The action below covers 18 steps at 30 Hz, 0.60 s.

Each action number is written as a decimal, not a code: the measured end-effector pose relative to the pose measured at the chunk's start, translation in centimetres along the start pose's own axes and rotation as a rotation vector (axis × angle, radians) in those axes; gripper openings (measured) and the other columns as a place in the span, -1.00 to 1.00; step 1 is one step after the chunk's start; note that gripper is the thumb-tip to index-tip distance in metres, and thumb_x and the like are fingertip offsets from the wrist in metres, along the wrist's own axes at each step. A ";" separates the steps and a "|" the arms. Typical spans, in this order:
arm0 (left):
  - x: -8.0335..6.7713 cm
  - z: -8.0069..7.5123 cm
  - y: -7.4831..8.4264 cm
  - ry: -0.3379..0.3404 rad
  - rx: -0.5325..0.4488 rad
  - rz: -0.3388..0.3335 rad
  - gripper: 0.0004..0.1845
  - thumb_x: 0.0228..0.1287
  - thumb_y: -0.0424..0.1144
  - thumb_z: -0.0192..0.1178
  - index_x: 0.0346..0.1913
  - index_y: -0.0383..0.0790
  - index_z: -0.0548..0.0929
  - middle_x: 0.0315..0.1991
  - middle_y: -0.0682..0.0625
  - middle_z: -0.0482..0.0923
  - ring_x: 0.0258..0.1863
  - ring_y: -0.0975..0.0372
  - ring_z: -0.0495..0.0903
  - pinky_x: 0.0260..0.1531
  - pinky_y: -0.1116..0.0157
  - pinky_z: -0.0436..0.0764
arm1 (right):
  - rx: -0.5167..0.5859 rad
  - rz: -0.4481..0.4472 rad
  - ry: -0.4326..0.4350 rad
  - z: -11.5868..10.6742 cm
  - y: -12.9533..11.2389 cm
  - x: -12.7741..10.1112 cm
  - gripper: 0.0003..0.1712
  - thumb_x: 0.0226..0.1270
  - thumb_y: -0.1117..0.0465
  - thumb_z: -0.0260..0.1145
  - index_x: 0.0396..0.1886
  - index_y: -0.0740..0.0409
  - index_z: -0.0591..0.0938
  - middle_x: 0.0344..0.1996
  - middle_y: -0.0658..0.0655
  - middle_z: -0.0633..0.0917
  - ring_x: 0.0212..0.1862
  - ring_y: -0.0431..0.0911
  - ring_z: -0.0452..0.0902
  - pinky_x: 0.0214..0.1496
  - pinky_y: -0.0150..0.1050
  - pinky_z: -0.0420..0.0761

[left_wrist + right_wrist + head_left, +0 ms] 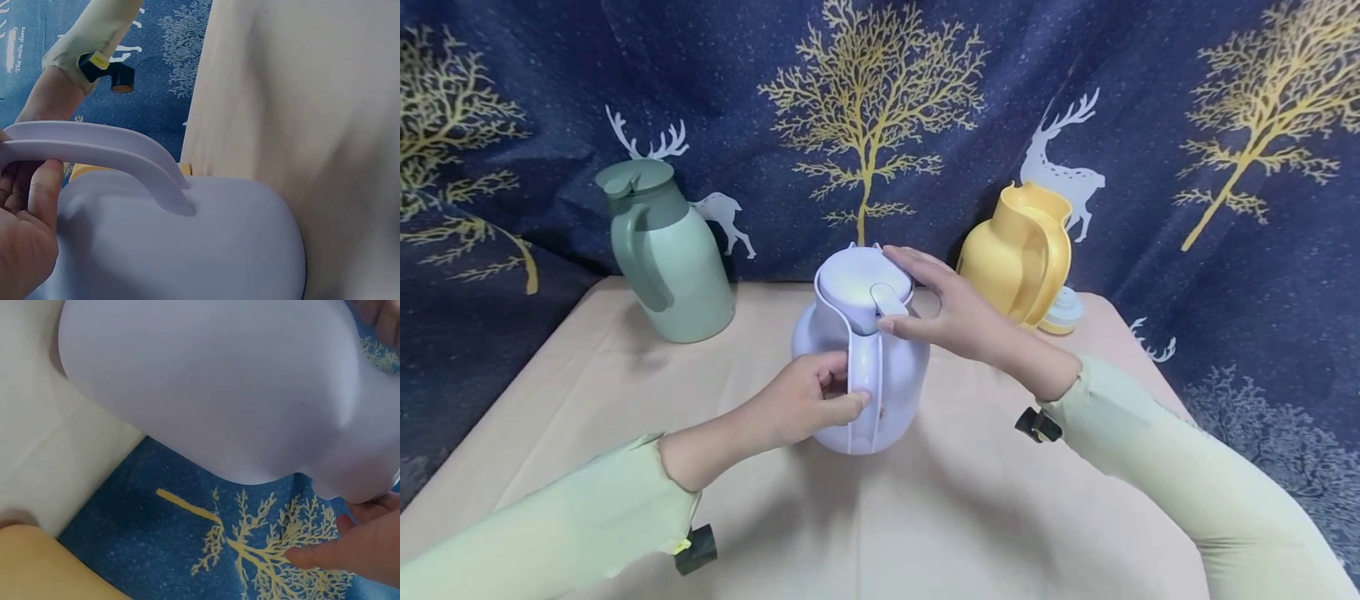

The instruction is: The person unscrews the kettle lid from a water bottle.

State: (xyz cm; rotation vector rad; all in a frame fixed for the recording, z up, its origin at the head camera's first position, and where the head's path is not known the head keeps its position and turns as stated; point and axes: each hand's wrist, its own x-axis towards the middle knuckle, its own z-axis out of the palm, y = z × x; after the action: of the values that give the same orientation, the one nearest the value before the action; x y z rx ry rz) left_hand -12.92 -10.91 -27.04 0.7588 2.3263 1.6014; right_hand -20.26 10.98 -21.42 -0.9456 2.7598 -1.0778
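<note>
A lavender thermos jug [906, 375] stands upright at the middle of the table, its handle towards me. My left hand [805, 400] grips that handle [865, 379], thumb on one side and fingers curled behind it; the left wrist view shows the same hold at the handle [94, 147]. Across the jug's top, my right hand [958, 312] holds the round lid [857, 275] at its right edge. Its fingers reach the far rim and its thumb lies by the pale lever [889, 300]. In the right wrist view the right hand [356, 547] is at the jug's mouth.
A green thermos jug [673, 267] with its lid on stands at the back left. At the back right is a lidless yellow jug [1000, 250], with a white and yellow lid [1063, 308] beside it. A dark blue patterned cloth [760, 208] hangs behind the table.
</note>
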 end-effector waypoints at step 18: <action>0.0 0.0 0.0 -0.003 -0.018 0.015 -0.64 0.26 -0.29 0.16 0.01 -0.50 0.57 -0.12 -0.29 0.72 -0.15 0.27 0.66 -0.06 0.39 0.63 | 0.236 -0.135 -0.133 -1.1 2.3 1.3 -0.12 0.22 0.17 0.35 0.53 -0.05 0.24 0.54 -0.04 0.25 0.55 -0.11 0.14 0.58 0.04 0.14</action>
State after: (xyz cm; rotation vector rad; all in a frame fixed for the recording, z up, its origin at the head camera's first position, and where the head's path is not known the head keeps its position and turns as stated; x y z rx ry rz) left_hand -12.95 -10.95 -27.04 0.7764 2.3060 1.6248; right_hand -22.81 12.28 -21.75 -1.1363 2.4277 -1.2744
